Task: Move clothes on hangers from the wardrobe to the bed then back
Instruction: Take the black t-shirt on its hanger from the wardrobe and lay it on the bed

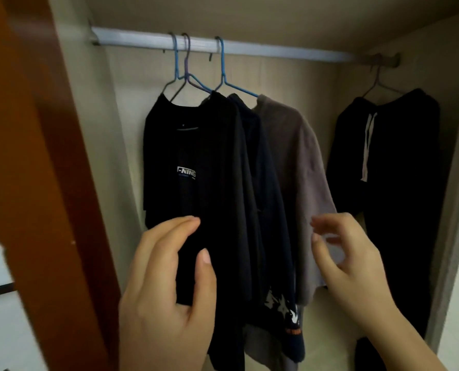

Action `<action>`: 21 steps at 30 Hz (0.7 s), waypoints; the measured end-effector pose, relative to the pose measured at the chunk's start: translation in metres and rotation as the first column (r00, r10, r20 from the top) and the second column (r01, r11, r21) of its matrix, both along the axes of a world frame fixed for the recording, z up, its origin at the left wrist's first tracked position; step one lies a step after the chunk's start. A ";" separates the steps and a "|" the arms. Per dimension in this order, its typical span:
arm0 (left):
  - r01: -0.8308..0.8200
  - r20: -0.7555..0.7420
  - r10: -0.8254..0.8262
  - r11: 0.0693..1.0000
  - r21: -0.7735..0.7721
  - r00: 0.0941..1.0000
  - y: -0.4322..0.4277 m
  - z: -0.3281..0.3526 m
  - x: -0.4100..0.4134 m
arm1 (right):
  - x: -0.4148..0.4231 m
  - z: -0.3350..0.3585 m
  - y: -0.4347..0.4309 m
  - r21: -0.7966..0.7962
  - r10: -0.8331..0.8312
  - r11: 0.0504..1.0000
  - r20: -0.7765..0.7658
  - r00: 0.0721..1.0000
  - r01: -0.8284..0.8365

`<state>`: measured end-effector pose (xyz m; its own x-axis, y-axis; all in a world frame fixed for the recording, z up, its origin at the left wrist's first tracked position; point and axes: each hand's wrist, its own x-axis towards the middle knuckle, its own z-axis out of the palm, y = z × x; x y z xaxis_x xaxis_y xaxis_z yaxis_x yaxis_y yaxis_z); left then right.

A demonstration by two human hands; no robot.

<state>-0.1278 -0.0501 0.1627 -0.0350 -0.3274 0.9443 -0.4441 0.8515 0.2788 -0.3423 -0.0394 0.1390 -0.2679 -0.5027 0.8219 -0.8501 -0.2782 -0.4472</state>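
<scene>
On hangers (224, 76) from the wardrobe rail (263, 49) hung the clothes, the left hand (164, 295) gripping the black T-shirt (174, 145) low down, the right hand (351, 263) loose-fingered and holding nothing, near the grey shirt (298, 162).

A home bedroom: an open wardrobe (423, 76) with a white rail (249, 48), everyday shirts (290, 162) and trousers (399, 170) on wire hangers (223, 76).
</scene>
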 end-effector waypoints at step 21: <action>0.084 -0.004 -0.084 0.996 -0.014 0.996 0.001 0.043 0.048 | 0.055 0.179 -0.140 0.109 -0.114 0.983 -0.274 0.955 0.149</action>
<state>-0.0802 -0.0496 0.2056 -0.0579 -0.3107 0.9487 -0.3699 0.8893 0.2687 -0.2870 -0.1790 0.3184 -0.1198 -0.5825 0.8039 -0.9679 -0.1116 -0.2251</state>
